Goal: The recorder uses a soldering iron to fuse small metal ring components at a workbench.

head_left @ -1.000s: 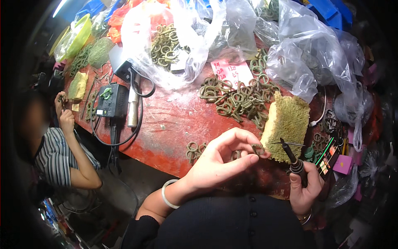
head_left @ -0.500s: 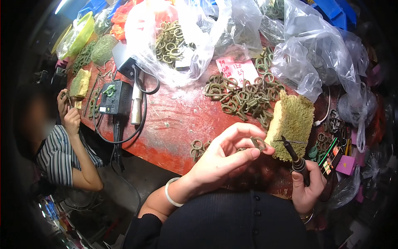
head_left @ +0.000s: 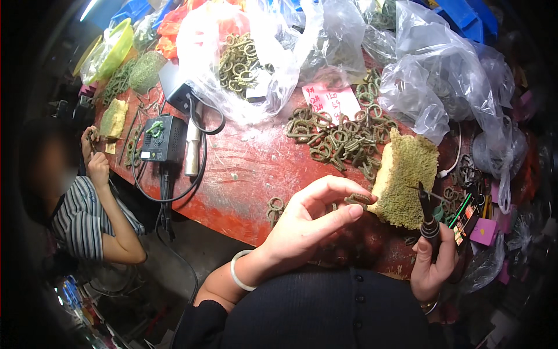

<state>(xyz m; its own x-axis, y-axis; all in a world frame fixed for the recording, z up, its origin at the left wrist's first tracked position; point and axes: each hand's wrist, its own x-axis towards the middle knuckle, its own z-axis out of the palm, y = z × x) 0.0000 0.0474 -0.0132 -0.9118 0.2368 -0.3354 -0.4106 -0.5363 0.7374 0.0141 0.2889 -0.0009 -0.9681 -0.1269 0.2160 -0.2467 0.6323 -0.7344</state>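
My left hand (head_left: 311, 218) pinches a small dull-green ring (head_left: 357, 199) between the thumb and fingers. My right hand (head_left: 435, 259) is wrapped around the dark handle of a pen-shaped soldering iron (head_left: 429, 224), its thin tip pointing up and away from me. That tip lies over a thick sponge-like block (head_left: 408, 174), yellowish at the side and mossy green on top, just right of the ring. Whether the tip touches the block I cannot tell. A heap of similar green rings (head_left: 343, 139) lies behind my left hand, and a few more rings (head_left: 275, 209) lie to its left.
Clear plastic bags (head_left: 418, 70) line the back; one bag (head_left: 200, 64) holds many rings. A pink paper note (head_left: 331, 102) lies by the heap. Left stand a black corded box (head_left: 164, 138) and a metal-handled tool (head_left: 192, 148). Another person (head_left: 96, 215) works at the far left.
My right hand has moved the soldering iron slightly right, away from the ring. The ring has turned in my left fingers and now shows more of its edge.
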